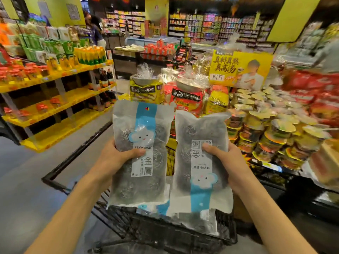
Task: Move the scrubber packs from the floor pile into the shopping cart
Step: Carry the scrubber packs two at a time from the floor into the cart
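Left hand (pixel 117 158): left scrubber pack (pixel 142 153) is being gripped, upright | Right hand (pixel 229 162): right scrubber pack (pixel 200 162) is being gripped, inverted | long axes near-far, above shopping cart (pixel 77 154).

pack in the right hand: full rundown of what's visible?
The pack in the right hand is a flat, frosted translucent plastic bag with dark coiled metal scrubbers showing through. A blue band and a white label with a cartoon cloud face run down its middle. It is held upside down: the print reads inverted and the cloud sits low. The right hand grips its right edge, thumb across the label. It is upright above the shopping cart, beside the left hand's pack, the edges close or just touching.
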Available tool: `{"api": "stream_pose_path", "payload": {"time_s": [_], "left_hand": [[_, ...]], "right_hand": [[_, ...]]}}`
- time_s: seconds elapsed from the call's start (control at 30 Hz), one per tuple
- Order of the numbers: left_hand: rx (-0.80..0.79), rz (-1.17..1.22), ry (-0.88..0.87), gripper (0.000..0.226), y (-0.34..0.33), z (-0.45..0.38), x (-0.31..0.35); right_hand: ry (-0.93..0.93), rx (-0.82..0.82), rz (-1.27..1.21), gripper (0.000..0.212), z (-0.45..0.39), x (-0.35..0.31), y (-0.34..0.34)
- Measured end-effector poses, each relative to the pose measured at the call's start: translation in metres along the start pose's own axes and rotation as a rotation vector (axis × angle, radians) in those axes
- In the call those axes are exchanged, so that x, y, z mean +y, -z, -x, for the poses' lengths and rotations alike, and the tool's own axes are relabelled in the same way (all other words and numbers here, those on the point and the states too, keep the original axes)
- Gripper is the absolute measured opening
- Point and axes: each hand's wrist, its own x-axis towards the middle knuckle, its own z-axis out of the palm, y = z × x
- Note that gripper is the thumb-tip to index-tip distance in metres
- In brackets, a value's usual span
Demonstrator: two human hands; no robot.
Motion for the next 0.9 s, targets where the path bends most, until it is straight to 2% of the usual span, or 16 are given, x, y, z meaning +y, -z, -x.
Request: {"api": "stream_pose_path", "payload": {"time_s": [0.13,0.33,0.53,0.73,0.9], "left_hand": [[-0.073,0.018,0.034,0.049,0.010,-0.066,-0.012],[-0.176,0.040,0.110,0.039,0.014,-0.147,-0.032],[-0.275,0.054,0.268,0.058,0.018,-0.200,-0.078],[-0.215,0.019,0.420,0.042,0.018,-0.243,-0.147],[-0.175,-0.073,0.521,0.044,0.021,-0.271,-0.225]], "right_hand": [[-0.022,0.077,0.032,0.032,-0.038,0.003,-0.017],[-0.072,0.173,0.086,0.036,-0.082,0.025,-0.030],[-0.159,0.239,0.089,0.034,-0.122,0.064,-0.026],[-0.263,0.237,0.096,0.034,-0.173,0.131,-0.015],[-0.362,0.231,0.118,0.038,-0.208,0.221,-0.002]]}}
